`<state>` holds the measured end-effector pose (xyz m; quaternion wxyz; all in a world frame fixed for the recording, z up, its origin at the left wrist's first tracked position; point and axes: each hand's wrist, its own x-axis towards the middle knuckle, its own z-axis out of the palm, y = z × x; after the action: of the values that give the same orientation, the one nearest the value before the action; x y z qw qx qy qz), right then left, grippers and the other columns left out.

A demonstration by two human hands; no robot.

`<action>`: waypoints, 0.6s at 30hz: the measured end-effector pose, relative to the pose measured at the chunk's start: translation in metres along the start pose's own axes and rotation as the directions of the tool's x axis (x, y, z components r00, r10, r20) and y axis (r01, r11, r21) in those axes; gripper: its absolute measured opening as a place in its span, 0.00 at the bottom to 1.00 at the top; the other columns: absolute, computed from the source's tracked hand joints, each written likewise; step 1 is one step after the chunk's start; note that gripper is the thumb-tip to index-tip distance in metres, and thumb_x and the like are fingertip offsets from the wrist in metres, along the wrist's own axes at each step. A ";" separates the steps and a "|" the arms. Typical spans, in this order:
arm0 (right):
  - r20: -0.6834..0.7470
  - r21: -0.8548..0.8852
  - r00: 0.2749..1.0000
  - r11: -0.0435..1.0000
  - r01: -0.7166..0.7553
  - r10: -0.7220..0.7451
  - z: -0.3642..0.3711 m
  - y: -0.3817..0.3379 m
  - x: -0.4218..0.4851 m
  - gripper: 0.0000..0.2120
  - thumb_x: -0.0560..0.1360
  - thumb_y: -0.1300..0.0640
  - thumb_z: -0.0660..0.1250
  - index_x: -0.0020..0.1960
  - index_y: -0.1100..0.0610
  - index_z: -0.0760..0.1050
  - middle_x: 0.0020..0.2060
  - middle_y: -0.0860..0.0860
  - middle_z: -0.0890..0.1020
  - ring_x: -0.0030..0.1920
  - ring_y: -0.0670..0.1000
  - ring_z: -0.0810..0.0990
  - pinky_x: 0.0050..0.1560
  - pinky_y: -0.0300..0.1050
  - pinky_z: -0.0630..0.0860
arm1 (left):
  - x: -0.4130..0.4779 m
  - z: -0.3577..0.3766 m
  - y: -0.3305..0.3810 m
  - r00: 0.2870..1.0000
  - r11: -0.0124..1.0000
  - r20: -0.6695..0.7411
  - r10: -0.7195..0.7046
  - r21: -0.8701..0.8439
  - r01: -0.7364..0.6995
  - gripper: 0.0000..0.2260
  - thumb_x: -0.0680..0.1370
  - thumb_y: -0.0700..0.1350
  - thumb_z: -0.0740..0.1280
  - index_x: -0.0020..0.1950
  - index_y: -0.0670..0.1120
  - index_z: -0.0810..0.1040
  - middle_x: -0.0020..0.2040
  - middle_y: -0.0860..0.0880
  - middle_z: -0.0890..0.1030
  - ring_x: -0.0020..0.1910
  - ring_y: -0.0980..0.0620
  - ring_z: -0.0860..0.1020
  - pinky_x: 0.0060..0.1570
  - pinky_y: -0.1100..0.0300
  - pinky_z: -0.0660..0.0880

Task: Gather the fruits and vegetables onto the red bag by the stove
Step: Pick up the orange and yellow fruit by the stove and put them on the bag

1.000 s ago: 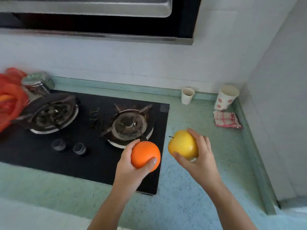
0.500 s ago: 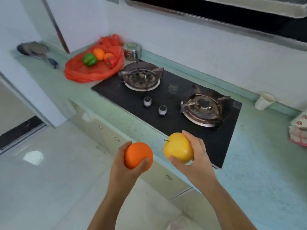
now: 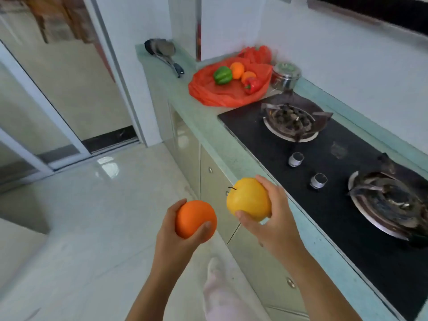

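Gripping a round, matte orange [image 3: 195, 218], the left hand [image 3: 176, 237] curled shut; the right hand [image 3: 271, 218] clasped a smooth, glossy yellow apple [image 3: 247, 198] beside the speckled counter [image 3: 222, 140].

Three oranges [image 3: 195, 218], two peppers [image 3: 222, 75], one yellow apple [image 3: 248, 199], one red bag [image 3: 222, 93], two burners [image 3: 290, 122]

Green counter [image 3: 208, 126] carries red bag [image 3: 222, 93], stove [image 3: 324, 163], tin [image 3: 286, 76].

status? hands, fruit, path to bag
Left hand shut on orange; right hand shut on yellow apple. Red bag holds peppers, two oranges. Nothing in the way.
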<state>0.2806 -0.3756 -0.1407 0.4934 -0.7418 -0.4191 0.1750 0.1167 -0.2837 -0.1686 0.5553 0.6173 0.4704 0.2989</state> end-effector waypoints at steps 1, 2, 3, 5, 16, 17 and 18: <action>0.000 0.008 1.000 1.000 0.006 -0.006 0.004 0.003 0.013 0.36 0.61 0.37 0.68 0.66 0.43 0.61 0.58 0.38 0.65 0.55 0.34 0.68 0.42 0.26 0.71 | 0.011 -0.001 0.000 1.000 1.000 -0.011 -0.008 0.004 0.008 0.26 0.67 0.46 0.75 0.59 0.60 0.68 0.51 0.63 0.71 0.45 0.62 0.74 0.34 0.69 0.70; -0.002 0.017 1.000 1.000 0.011 -0.011 0.008 0.006 0.026 0.36 0.61 0.37 0.67 0.66 0.42 0.61 0.59 0.37 0.64 0.55 0.33 0.67 0.43 0.25 0.71 | 0.024 -0.002 0.000 1.000 1.000 -0.021 -0.015 0.010 0.015 0.26 0.67 0.46 0.75 0.59 0.60 0.68 0.51 0.63 0.72 0.45 0.61 0.74 0.33 0.69 0.71; -0.002 0.029 1.000 0.999 0.013 -0.012 0.013 0.010 0.041 0.35 0.61 0.37 0.67 0.65 0.42 0.61 0.59 0.38 0.65 0.55 0.33 0.67 0.44 0.25 0.70 | 0.038 -0.002 0.002 0.999 1.000 -0.029 -0.018 0.018 0.019 0.26 0.67 0.46 0.75 0.59 0.59 0.68 0.51 0.63 0.72 0.45 0.61 0.74 0.32 0.69 0.72; 0.007 0.062 1.000 0.998 0.000 -0.001 0.020 0.014 0.074 0.35 0.60 0.36 0.67 0.64 0.40 0.61 0.58 0.38 0.65 0.55 0.33 0.68 0.44 0.25 0.71 | 0.068 0.000 0.008 0.999 0.999 -0.042 -0.012 0.051 0.014 0.26 0.67 0.46 0.75 0.59 0.59 0.68 0.50 0.63 0.72 0.45 0.62 0.74 0.31 0.69 0.72; 0.020 0.136 1.000 0.991 0.005 -0.008 0.038 0.013 0.233 0.38 0.60 0.36 0.68 0.67 0.44 0.62 0.59 0.42 0.66 0.55 0.33 0.69 0.44 0.25 0.70 | 0.220 0.023 0.071 0.997 0.994 -0.043 0.070 0.089 -0.065 0.26 0.67 0.50 0.73 0.60 0.60 0.65 0.50 0.64 0.69 0.45 0.62 0.73 0.32 0.75 0.72; 0.025 0.137 1.000 0.991 -0.004 0.001 0.042 0.015 0.242 0.37 0.61 0.37 0.69 0.67 0.44 0.62 0.59 0.42 0.66 0.54 0.32 0.69 0.43 0.25 0.70 | 0.228 0.021 0.069 0.998 0.997 -0.050 0.042 0.072 -0.038 0.26 0.66 0.52 0.73 0.60 0.60 0.66 0.51 0.64 0.70 0.45 0.62 0.73 0.31 0.74 0.72; 0.031 0.144 0.999 0.989 -0.014 0.010 0.047 0.016 0.250 0.36 0.62 0.39 0.71 0.66 0.43 0.62 0.58 0.41 0.66 0.53 0.32 0.69 0.41 0.25 0.71 | 0.236 0.019 0.068 0.998 0.998 -0.059 0.017 0.054 -0.014 0.27 0.65 0.54 0.72 0.60 0.60 0.66 0.51 0.63 0.70 0.45 0.61 0.73 0.31 0.72 0.73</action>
<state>0.4032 -0.1527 -0.1376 0.5383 -0.7039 -0.4083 0.2193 0.2398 -0.0722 -0.1433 0.5221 0.6264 0.4896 0.3087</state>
